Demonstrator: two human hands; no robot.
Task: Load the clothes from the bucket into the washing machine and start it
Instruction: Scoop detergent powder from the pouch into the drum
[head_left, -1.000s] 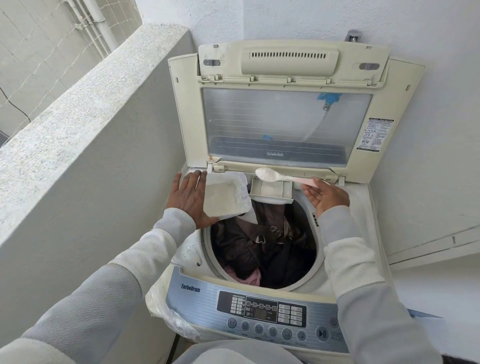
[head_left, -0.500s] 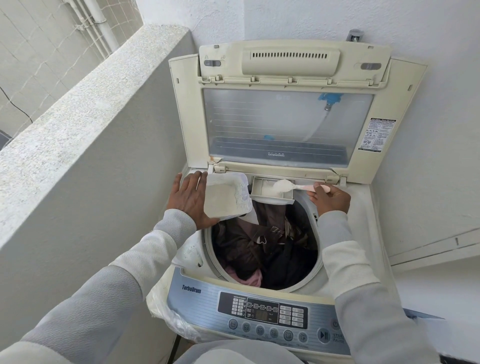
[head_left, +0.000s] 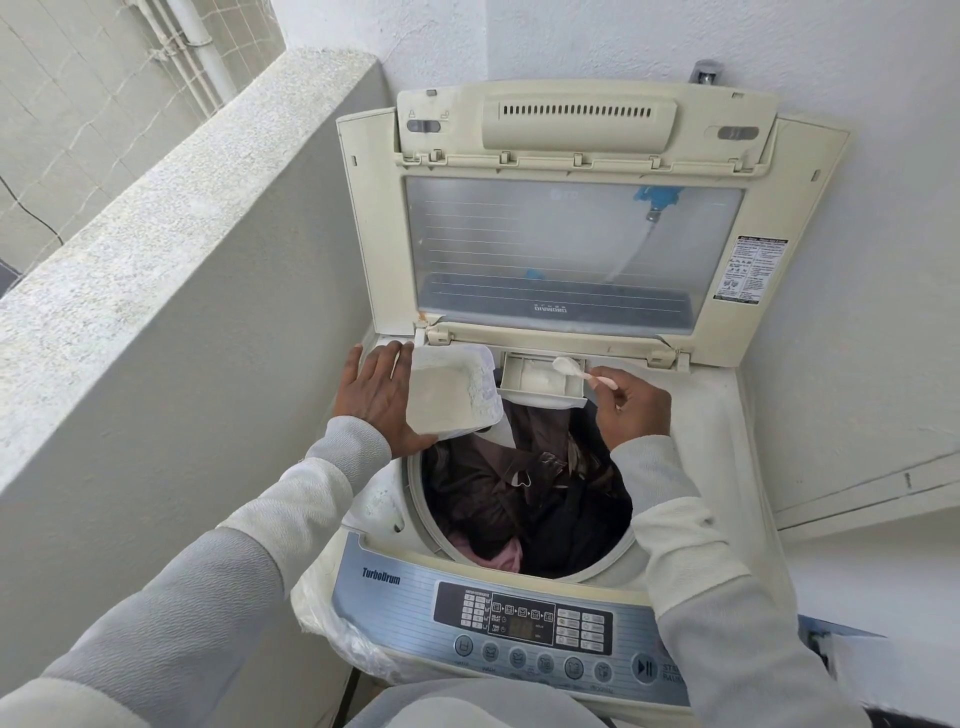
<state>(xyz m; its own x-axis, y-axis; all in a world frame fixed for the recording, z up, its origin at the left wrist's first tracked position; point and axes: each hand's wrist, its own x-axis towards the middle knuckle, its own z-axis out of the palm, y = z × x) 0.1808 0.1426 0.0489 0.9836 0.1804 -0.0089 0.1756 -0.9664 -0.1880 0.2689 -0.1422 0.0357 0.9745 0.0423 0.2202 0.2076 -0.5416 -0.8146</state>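
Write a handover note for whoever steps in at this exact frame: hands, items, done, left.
Left hand: holds the open detergent tub by the drum rim.
Right hand: pinches the spoon, its bowl over the pulled-out dispenser drawer.
Clothes are in the drum; lid is up.
Done: loading; some powder in the drawer.
Left: finish dosing, shut the drawer and lid, press start/pause.

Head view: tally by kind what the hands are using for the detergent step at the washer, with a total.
Detergent tubs: 1, open tub in the left hand
Spoons: 1, white spoon in the right hand
Dispenser drawers: 1, drawer pulled out, spoon bowl over it
Total: 3
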